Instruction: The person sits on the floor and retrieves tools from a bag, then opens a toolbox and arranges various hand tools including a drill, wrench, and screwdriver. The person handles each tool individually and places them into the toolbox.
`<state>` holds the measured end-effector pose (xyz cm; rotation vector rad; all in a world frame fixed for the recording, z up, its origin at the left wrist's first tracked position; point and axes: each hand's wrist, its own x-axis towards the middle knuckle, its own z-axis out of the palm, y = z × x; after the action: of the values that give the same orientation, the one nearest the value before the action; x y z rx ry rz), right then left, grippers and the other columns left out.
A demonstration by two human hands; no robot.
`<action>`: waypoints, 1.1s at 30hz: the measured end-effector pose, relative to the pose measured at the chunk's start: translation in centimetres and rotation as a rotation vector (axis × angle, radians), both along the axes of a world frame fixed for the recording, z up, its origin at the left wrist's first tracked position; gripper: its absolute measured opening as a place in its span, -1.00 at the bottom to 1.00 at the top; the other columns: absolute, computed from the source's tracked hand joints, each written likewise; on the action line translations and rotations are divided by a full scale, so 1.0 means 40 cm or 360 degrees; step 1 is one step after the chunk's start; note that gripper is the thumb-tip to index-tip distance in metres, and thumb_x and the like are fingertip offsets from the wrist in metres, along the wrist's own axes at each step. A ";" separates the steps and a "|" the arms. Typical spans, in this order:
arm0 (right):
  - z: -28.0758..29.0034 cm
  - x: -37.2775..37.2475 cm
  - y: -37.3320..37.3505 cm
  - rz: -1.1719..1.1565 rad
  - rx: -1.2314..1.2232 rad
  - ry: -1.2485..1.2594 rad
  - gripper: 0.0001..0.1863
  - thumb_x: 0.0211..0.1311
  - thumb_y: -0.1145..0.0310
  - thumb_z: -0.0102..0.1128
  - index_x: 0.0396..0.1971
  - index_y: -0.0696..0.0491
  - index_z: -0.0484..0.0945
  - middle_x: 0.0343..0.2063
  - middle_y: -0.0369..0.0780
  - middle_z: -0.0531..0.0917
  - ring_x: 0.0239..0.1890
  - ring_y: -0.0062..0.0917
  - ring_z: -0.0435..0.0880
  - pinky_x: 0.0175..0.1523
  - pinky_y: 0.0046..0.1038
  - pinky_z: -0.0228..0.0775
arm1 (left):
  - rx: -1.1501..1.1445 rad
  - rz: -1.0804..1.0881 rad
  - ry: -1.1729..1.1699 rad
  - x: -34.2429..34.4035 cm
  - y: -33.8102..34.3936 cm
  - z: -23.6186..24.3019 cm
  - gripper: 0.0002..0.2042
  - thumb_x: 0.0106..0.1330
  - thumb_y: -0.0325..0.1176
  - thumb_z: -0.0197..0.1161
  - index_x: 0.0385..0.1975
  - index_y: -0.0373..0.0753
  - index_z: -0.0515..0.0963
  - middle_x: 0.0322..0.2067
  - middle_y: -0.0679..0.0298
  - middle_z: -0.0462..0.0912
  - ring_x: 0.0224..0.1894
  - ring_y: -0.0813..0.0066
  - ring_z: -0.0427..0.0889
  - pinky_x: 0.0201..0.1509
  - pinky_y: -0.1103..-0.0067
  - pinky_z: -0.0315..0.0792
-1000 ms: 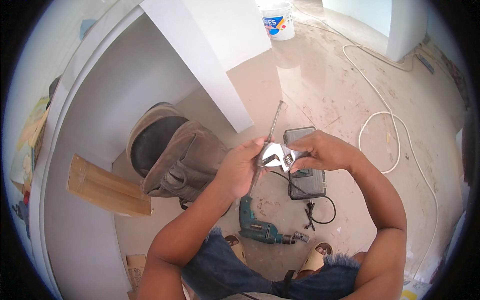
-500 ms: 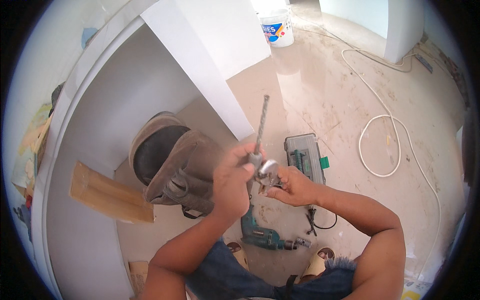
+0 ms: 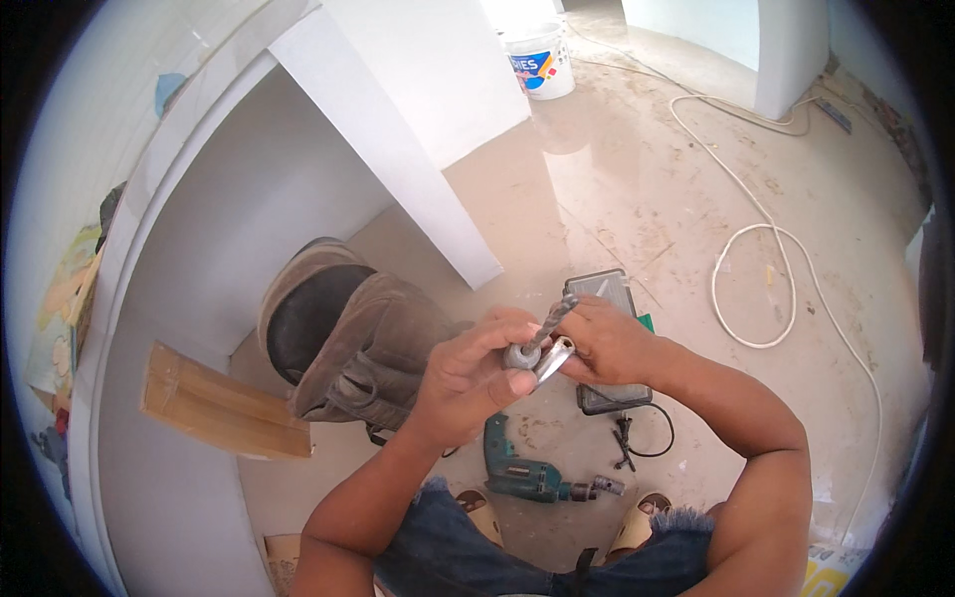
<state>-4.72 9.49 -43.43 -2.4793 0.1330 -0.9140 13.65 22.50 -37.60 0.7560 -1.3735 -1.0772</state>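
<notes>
"Where are the pieces, please, and how are the hands?"

"The left hand is closed, gripping the grey metal drill bit with a spiral body near its thick round collar. The bit is tilted, its tip toward the far right. The right hand seems curled around the shiny silver metal wrench; the handle is hidden."

"Which step is this?"

"I would judge that the wrench is being fitted to the collar. They are very close, but I cannot tell if they touch."

"And what does the next move call for?"

"In my opinion, a firm left grip, and the wrench mouth lined up squarely."

"Can you count for me?"

"In the hands: one bit, one wrench. On the floor, nearer: one dark green power drill, and one short metal cylinder at the right of its chuck. Behind the right hand, one grey plastic case, partly covered. To the left, one brown fabric bag. Far away, one white plastic bucket."
</notes>
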 end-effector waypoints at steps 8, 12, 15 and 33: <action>0.028 -0.010 0.010 -0.0022 0.0166 0.0265 -0.59 0.20 0.23 0.36 -0.12 0.11 0.39 -0.43 -0.05 0.62 -0.32 -0.03 0.65 -0.22 -0.06 0.44 | 0.0344 0.0057 0.0116 0.017 0.003 0.023 -0.60 0.36 -0.33 0.37 0.12 -0.39 0.54 -0.04 0.22 0.59 0.03 0.46 0.61 0.13 0.44 0.51; 0.034 0.001 0.030 0.0055 0.0405 0.0233 -0.53 0.26 0.21 0.34 0.00 0.16 0.39 -0.50 0.01 0.64 -0.40 0.01 0.67 -0.30 -0.10 0.46 | 0.0352 0.0183 0.0244 0.013 -0.010 0.000 -0.59 0.47 -0.19 0.26 0.14 -0.37 0.48 -0.11 0.25 0.63 -0.05 0.48 0.65 0.03 0.45 0.56; 0.032 0.030 0.073 0.0164 0.0815 0.0088 -0.53 0.30 0.21 0.31 0.05 0.16 0.40 -0.50 0.02 0.65 -0.42 -0.06 0.68 -0.30 -0.18 0.47 | 0.0433 0.0292 0.0384 0.009 -0.020 0.000 -0.60 0.54 -0.08 0.13 0.08 -0.33 0.49 -0.18 0.24 0.64 -0.13 0.46 0.66 -0.05 0.43 0.58; -0.001 0.089 0.103 0.0516 0.2135 0.0108 -0.44 0.55 -0.16 -0.07 -0.35 0.08 0.51 -0.65 -0.38 0.42 -0.64 -0.73 0.41 -0.58 -0.62 0.24 | 0.0740 0.0881 0.0430 0.012 -0.062 0.027 -0.50 0.58 0.15 -0.06 -0.10 -0.27 0.46 -0.36 0.31 0.54 -0.35 0.55 0.55 -0.27 0.56 0.49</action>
<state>-1.17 13.59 -43.45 -1.2143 0.2499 -0.3494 14.15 20.03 -36.54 1.1945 -0.6233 -1.0070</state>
